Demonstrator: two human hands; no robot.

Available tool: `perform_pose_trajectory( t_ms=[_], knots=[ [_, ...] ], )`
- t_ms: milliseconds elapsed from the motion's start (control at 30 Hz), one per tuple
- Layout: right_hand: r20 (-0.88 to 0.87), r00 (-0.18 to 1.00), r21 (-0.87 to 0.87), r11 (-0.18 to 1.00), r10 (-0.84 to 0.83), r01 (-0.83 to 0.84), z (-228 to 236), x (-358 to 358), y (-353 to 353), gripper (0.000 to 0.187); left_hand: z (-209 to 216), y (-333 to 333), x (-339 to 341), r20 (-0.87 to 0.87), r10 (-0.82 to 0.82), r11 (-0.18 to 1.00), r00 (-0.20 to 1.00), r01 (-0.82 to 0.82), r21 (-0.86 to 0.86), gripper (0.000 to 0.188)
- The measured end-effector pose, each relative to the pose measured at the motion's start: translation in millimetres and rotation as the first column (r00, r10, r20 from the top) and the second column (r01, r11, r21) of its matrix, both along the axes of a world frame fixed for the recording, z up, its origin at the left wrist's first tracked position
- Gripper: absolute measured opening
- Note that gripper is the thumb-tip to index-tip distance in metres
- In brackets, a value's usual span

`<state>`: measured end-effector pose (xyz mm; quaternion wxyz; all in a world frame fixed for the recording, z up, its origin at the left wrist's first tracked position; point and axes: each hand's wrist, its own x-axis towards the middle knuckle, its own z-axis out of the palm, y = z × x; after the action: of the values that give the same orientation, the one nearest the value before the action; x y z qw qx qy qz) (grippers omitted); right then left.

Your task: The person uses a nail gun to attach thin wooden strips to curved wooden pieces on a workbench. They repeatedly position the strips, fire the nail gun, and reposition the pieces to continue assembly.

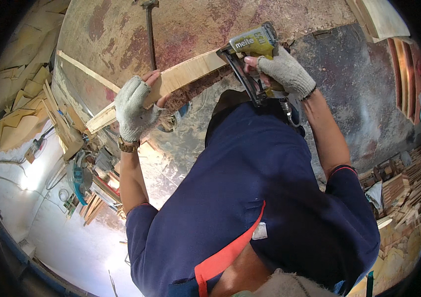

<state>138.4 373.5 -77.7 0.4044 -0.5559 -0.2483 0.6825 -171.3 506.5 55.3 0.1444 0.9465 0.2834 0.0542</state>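
In a pale fingerless glove, my right hand (289, 72) grips a green and black pneumatic nail gun (257, 44), with an air hose fitting (287, 108) at its lower end. The gun's nose meets the right end of a long wooden board (190, 72). My left hand (136, 106), gloved the same way, is closed around the board further left, thumb and fingers on either side. That board lies across the near edge of a worn, stained worktable (190, 24). A hammer (149, 34) rests on the table just beyond my left hand.
A thin wooden strip (89, 72) lies on the table at the left. Stacked boards (406, 79) stand at the far right. Offcuts (27, 109) pile up at the left, near a teal power saw (77, 178) on the floor. More wood pieces (403, 193) lie at lower right.
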Motion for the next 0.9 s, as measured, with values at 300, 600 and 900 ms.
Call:
perform_pose_trajectory(
  t_ms=[300,600,900],
  knots=[
    [0.061,0.994,0.033,0.995,0.096,-0.098,26.2,-9.0,8.6,0.034,-4.2,2.5,-3.8,0.02,0.006,1.0,1.0,-0.006,-0.012,0.052],
    [0.083,0.996,0.036,0.999,0.029,-0.032,39.9,-1.2,-15.1,0.045,-7.8,8.0,-9.3,0.056,0.069,0.993,0.996,-0.063,-0.095,0.05],
    [0.073,0.996,-0.016,0.998,-0.054,0.055,23.1,-4.4,-24.3,0.031,-26.7,60.4,-4.7,0.169,-0.04,0.992,0.985,0.059,-0.108,0.043]
  ],
)
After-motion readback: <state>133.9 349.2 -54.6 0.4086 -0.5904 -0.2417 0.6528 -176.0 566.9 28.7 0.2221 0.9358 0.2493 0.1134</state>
